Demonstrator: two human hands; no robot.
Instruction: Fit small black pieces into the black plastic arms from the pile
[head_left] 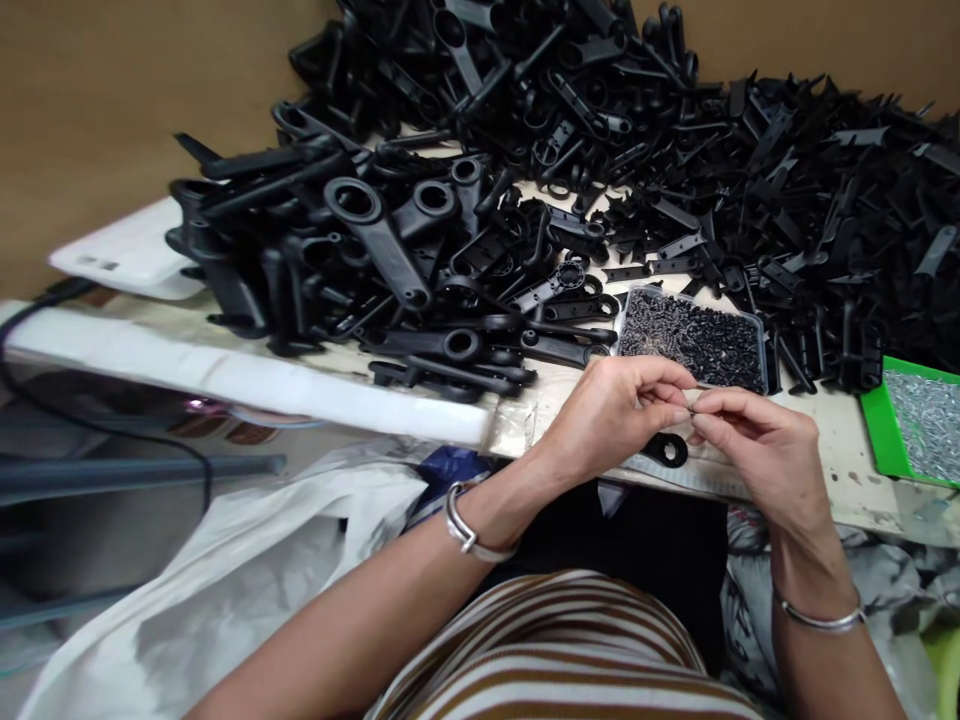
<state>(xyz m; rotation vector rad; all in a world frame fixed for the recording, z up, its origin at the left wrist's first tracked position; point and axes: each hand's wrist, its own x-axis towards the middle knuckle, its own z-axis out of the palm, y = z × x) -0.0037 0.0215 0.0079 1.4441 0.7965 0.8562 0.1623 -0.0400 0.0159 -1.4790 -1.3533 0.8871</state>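
Note:
My left hand [619,412] and my right hand [757,440] meet fingertip to fingertip above the table's front edge. Both are closed in a pinch around something tiny and dark, too small to name. Just below the fingers lies a black plastic piece with a ring-shaped end [665,450], partly covered by my left hand. Right behind the hands stands a clear plastic box [763,350] filled with small black parts.
Black plastic arms with ring ends [375,240] are heaped at left and centre. Smaller black pieces [795,190] pile up at right. A green tray [885,430] holds small silvery parts. A white box-like object [127,250] with a dark cable sits at far left.

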